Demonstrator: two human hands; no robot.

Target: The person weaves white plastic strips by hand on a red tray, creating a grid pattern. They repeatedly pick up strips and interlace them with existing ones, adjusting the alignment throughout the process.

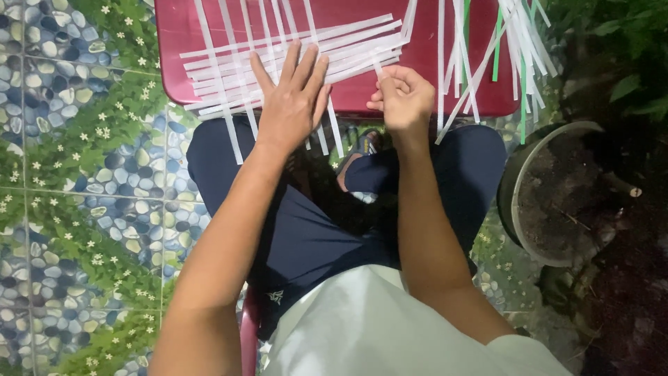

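Long white paper strips [351, 49] lie crossed over one another on a dark red plastic stool [424, 87] in front of my knees. My left hand [291, 97] lies flat on the crossing strips, fingers spread, pressing them down. My right hand [400, 97] is at the stool's near edge, fingers pinched on the end of one white strip [378, 68] that runs toward the woven patch.
A loose bundle of white and green strips [518, 42] hangs over the stool's right side. A grey pot of soil [518, 174] stands at the right, with plants behind it. The floor [76, 174] at the left has a pebble-and-leaf pattern.
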